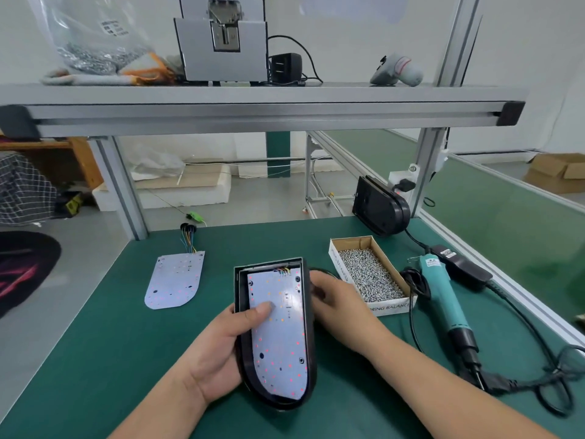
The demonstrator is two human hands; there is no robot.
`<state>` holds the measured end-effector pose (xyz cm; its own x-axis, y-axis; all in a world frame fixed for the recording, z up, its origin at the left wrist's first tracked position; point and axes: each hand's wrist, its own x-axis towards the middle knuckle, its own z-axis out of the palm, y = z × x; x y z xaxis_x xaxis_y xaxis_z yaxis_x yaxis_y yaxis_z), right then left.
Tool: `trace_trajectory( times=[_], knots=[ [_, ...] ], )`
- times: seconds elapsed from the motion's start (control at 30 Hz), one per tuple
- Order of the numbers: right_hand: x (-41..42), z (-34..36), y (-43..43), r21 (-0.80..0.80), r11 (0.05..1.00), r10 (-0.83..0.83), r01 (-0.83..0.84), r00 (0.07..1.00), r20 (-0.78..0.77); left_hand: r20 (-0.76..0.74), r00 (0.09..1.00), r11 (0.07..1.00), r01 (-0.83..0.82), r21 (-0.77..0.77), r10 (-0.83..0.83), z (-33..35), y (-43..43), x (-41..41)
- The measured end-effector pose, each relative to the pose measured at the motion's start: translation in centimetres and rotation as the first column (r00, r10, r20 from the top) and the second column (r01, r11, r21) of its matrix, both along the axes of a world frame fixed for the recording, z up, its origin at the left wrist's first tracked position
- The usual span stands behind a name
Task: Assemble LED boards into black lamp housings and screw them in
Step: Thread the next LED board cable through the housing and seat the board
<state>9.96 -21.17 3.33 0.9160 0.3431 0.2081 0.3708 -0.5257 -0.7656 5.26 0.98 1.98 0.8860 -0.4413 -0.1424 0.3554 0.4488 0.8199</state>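
Note:
A black lamp housing (308,315) lies at the middle of the green table, rounded end toward me. A white LED board (281,350) with small red dots sits inside it, coloured wires at its far end. My left hand (221,346) grips the housing's left wall, thumb pressed on the board. My right hand (332,301) holds the housing's right side, fingers curled behind it. A second LED board (174,280) with coloured wires lies flat to the left. Another black housing (380,205) leans upright at the back right.
An open cardboard box of silver screws (368,274) stands right of the housing. A teal electric screwdriver (443,296) lies further right with its black cable (538,384) looped near the table's right edge. An aluminium frame shelf (253,112) spans overhead.

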Motion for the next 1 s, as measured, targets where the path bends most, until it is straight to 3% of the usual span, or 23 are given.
trace_trajectory(
  times=[0.03, 0.1, 0.17, 0.2, 0.33, 0.43, 0.63, 1.0],
  knots=[
    [0.0, 0.3, -0.2, 0.088, 0.992, 0.088, -0.085, 0.996, -0.032, -0.001, 1.000, 1.000, 0.007, -0.001, -0.007, -0.1, 0.1, 0.1],
    [0.0, 0.5, 0.1, 0.119, 0.956, 0.276, -0.269, 0.960, -0.045, 0.011, 0.999, 0.998, 0.041, -0.044, -0.040, 0.2, 0.1, 0.2],
    [0.1, -0.3, 0.6, 0.068, 0.928, 0.368, -0.367, 0.930, 0.008, 0.023, 0.992, 0.960, 0.127, -0.250, -0.125, 0.4, -0.2, 0.3],
    [0.2, -0.7, 0.8, 0.047, 0.933, 0.358, -0.358, 0.934, 0.005, 0.007, 0.993, 0.946, 0.116, -0.303, -0.119, 0.6, -0.2, -0.2],
    [0.6, -1.6, 0.9, 0.039, 0.964, 0.263, -0.263, 0.965, -0.008, 0.085, 0.994, 0.984, 0.076, -0.160, -0.063, 0.5, -0.2, 0.0],
    [0.4, -1.5, 1.2, 0.060, 0.983, 0.173, -0.173, 0.985, 0.004, 0.057, 0.997, 0.985, -0.045, -0.167, 0.055, 0.1, 0.3, 0.3],
    [0.4, -1.2, 1.0, -0.095, 0.995, 0.047, -0.036, 0.992, 0.116, 0.023, 0.980, 0.973, -0.192, -0.126, 0.196, 0.6, -0.3, -0.5],
    [0.6, -1.4, 0.7, -0.157, 0.987, 0.000, 0.021, 0.991, 0.132, 0.041, 0.990, 0.988, -0.136, -0.067, 0.139, 1.4, -0.9, -1.0]
  ],
)
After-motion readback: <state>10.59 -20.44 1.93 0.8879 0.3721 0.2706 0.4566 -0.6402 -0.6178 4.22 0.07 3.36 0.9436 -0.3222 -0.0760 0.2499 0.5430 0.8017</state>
